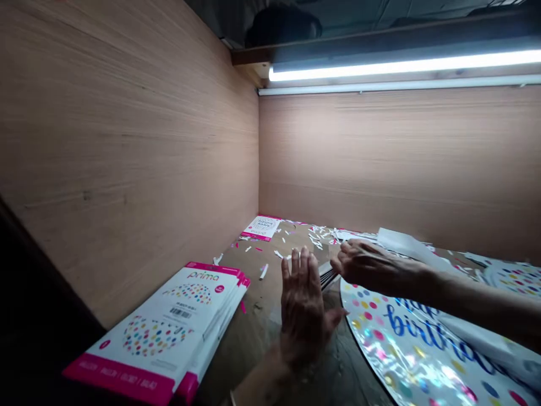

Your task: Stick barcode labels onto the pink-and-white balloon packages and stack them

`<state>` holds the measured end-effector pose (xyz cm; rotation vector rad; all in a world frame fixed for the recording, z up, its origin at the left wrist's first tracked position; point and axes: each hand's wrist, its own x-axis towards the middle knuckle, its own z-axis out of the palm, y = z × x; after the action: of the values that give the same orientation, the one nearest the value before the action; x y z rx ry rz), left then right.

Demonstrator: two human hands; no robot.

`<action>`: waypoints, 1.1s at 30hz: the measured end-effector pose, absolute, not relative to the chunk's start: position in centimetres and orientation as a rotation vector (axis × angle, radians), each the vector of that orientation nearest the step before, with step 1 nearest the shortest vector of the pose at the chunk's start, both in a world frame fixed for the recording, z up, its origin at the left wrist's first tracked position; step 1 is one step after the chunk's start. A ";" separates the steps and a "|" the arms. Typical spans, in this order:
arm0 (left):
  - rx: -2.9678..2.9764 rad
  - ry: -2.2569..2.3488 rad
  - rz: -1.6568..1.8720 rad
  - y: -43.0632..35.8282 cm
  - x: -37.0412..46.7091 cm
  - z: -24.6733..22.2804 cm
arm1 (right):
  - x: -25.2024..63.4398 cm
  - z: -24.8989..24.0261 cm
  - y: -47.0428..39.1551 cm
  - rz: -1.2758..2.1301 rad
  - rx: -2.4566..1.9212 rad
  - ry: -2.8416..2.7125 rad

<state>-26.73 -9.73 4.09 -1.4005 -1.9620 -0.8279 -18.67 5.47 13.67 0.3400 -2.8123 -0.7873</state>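
Note:
My left hand (302, 307) is upright with its fingers stretched out, its palm side next to a thin stack of white and dark strips (327, 276). My right hand (359, 262) is closed at the other end of that stack, its fingers wrapped over it; what the strips are I cannot make out. Under my right forearm lies a round foil balloon (406, 349) with coloured dots and blue "happy birthday" lettering, partly covered by the arm.
A stack of pink-and-white "prima" balloon packets (169, 316) lies at the left, and a smaller packet (262, 227) sits in the far corner. Paper scraps (319, 234) litter the table. White paper (406, 245) lies behind my right arm. Wooden panels (380, 158) enclose the left and back.

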 end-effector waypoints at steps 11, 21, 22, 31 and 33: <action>-1.206 -2.313 -2.506 -9.1 -22.3 3.6 | -13.3 17.4 4.6 0.214 0.166 -2.477; -1.250 -2.330 -2.035 -11.3 -21.9 -0.9 | -11.7 -0.2 4.6 1.707 -0.309 -1.921; -1.305 -2.309 -2.008 -11.2 -21.9 -1.1 | -11.7 -0.4 4.3 1.711 -0.339 -1.892; -1.340 -2.313 -1.936 -11.0 -21.8 -1.3 | -11.3 -0.5 4.1 1.716 -0.390 -1.860; -1.320 -2.313 -1.909 -11.1 -21.8 -1.9 | -11.4 -0.8 4.1 1.696 -0.378 -1.871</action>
<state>-21.77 -11.11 -1.87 -1.3197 -2.3130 -1.9089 -11.39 4.08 -0.77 -0.3781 -1.8707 1.6957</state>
